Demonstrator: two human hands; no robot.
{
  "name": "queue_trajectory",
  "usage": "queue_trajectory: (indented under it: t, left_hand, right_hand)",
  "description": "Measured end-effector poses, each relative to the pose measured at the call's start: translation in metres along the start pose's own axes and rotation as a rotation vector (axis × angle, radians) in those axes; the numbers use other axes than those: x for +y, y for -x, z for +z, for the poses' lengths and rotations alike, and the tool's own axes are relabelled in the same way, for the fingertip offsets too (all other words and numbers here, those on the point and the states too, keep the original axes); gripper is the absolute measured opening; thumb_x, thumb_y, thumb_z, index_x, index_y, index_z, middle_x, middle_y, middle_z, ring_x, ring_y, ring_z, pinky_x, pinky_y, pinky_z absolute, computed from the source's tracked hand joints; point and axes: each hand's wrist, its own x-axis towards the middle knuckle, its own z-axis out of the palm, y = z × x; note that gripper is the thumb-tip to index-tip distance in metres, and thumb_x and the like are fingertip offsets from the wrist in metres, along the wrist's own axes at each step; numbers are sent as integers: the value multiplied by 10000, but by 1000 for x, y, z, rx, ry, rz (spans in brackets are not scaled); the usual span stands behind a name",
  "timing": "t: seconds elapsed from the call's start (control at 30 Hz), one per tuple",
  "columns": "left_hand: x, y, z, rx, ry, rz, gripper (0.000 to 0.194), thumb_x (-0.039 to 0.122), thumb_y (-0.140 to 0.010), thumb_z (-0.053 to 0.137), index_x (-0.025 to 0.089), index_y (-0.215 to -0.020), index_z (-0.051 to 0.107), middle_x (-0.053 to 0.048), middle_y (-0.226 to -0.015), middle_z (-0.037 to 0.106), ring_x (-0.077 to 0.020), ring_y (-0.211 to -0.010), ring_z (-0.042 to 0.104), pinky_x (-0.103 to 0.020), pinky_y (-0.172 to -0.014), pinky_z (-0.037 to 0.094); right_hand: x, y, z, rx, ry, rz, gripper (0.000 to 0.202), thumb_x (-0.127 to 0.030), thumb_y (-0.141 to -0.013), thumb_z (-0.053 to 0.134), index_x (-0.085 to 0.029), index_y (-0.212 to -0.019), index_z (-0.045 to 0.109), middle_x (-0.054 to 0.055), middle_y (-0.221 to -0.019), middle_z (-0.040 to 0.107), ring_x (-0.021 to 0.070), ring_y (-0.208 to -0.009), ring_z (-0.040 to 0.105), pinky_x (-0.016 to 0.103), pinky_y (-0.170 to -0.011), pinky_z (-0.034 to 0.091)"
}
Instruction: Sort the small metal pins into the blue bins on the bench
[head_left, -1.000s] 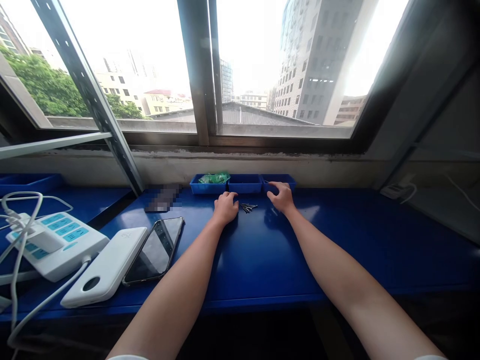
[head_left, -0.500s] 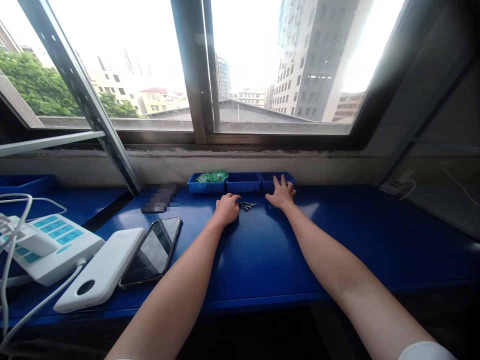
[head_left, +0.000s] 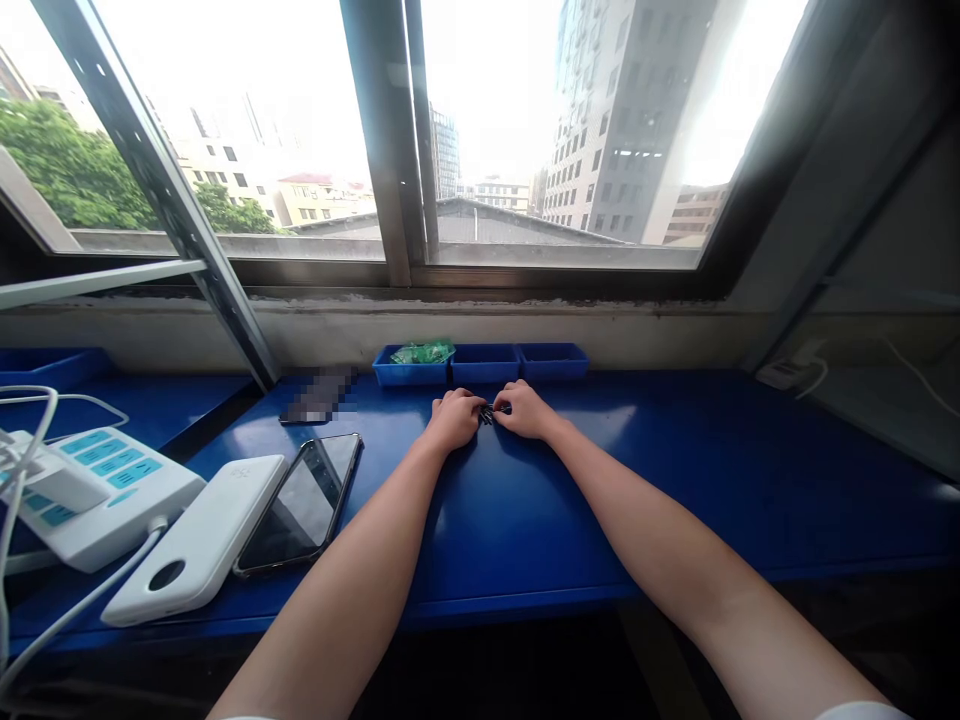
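Several small dark screws or pins (head_left: 487,416) lie in a little pile on the blue table (head_left: 525,520). My left hand (head_left: 454,418) rests at the pile's left side, its fingers curled together near the pieces. From the right, my right hand (head_left: 523,410) reaches the same pile with thumb and fingers pinched at it. What either set of fingertips holds is too small to make out. Behind the hands stand three joined blue bins: the left bin (head_left: 411,375) has green-and-clear packets (head_left: 424,352), then come the middle bin (head_left: 485,371) and the right bin (head_left: 553,368).
To the left lie a phone (head_left: 304,505), a white power bank (head_left: 196,540) and a white power strip (head_left: 124,495) with cables. A pixelated dark object (head_left: 319,395) is behind the phone. A metal shelf post (head_left: 176,200) rises at the left, before the window.
My right hand has come back from the right bin to the pile, moving left and nearer, and its spread fingers have closed. My left hand has hardly moved.
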Motion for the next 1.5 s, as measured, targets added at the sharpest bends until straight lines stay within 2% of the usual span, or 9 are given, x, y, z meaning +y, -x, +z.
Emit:
queue_trajectory:
  t: [0.4,0.47,0.6,0.77,0.83,1.03,1.27,1.37,1.5]
  left_hand:
    - [-1,0,-1,17,33,4,330,259,-863,415,301,-1062,676,-57,-1162,594,-275,-1111,488,-450,-952,357]
    - [1,0,-2,67,65,7,356,204,-849,425,277,-1121,644,-66,-1176,591,-268,-1116,498,-436,-956,368]
    - [5,0,-7,257,198,84,410,148,-835,452,230,-1222,561,-63,-1162,602,-218,-1100,533,-355,-946,414]
    - [5,-2,-7,343,289,188,215,238,-860,494,199,-969,675,-46,-959,666,-182,-931,603,-288,-860,468]
    - [4,-2,-6,361,296,180,205,242,-859,498,197,-954,675,-43,-938,674,-179,-898,611,-285,-841,474]
    - [4,-3,-8,341,294,193,182,241,-851,510,195,-927,668,-34,-892,679,-171,-843,613,-268,-790,472]
    - [9,-2,-14,253,189,149,270,305,-896,417,199,-832,658,-49,-845,670,-186,-799,599,-281,-726,460]
    - [9,-1,-13,231,245,165,251,311,-892,425,202,-880,651,-43,-862,671,-179,-805,604,-275,-738,464]
    - [9,-1,-13,266,325,214,198,287,-858,494,199,-949,645,-38,-892,666,-166,-815,606,-262,-766,470]
  right_hand:
    - [-6,-2,10,-7,74,44,125,-205,-845,520,-147,-781,610,85,-823,568,200,-844,475,317,-788,416]
    - [-5,-2,11,41,78,50,129,-206,-858,502,-147,-797,600,86,-838,564,202,-846,468,326,-806,412]
    - [-4,-4,11,143,40,57,150,-215,-885,461,-152,-833,587,85,-871,570,207,-859,456,331,-819,408]
    - [-4,-6,10,181,10,33,167,-234,-905,422,-168,-850,565,78,-856,567,206,-844,465,335,-813,402]
    - [-4,-6,10,181,12,25,179,-247,-913,411,-167,-841,555,76,-843,570,204,-827,466,328,-804,401]
    - [-2,-6,7,180,54,22,344,-300,-959,307,-185,-715,520,62,-740,583,184,-747,493,298,-732,380]
    - [-13,-7,-2,231,30,89,551,-457,-950,276,-200,-493,448,51,-543,550,153,-534,492,288,-554,260]
    - [-16,-7,-4,277,7,111,587,-505,-935,263,-199,-462,428,50,-494,525,140,-475,458,291,-523,220]
    - [-16,-7,-4,313,-28,137,621,-559,-916,247,-199,-437,409,43,-444,485,131,-438,423,292,-506,204]
